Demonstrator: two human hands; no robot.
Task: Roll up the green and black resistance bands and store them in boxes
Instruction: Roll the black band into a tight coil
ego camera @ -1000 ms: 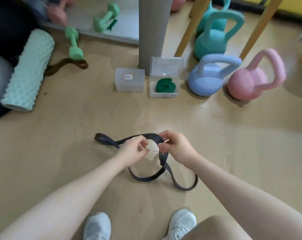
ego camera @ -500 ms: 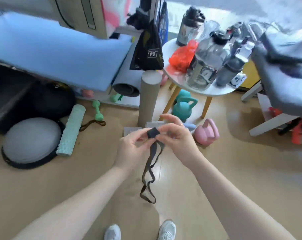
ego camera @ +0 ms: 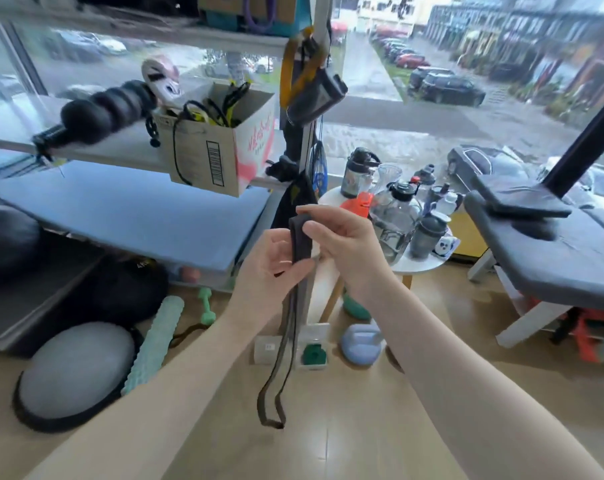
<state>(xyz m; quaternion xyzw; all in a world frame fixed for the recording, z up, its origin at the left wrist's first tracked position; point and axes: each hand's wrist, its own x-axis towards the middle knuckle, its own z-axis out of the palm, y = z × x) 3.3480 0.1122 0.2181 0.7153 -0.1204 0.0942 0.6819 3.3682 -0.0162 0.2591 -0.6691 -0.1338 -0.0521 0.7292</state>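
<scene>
Head view. The black band (ego camera: 300, 244) is held up at chest height, folded over at its top end. The right hand (ego camera: 342, 242) pinches that folded top between thumb and fingers. The left hand (ego camera: 269, 268) is closed around the band just below, thumb pressing it against the palm. The rest of the band hangs straight down as a long doubled loop, its lower end free above the floor (ego camera: 345, 438).

On the floor beyond, the green band (ego camera: 313, 353) lies rolled inside an open clear box (ego camera: 312, 365). A second clear box (ego camera: 267, 348) stands just beside it, to its left; its contents cannot be made out.

Status: the green band appears rolled and boxed. The black band is at the start of rolling; only the top fold is formed. Remaining steps, as judged: roll the hanging length, place the roll in the second box, close both boxes.
</scene>
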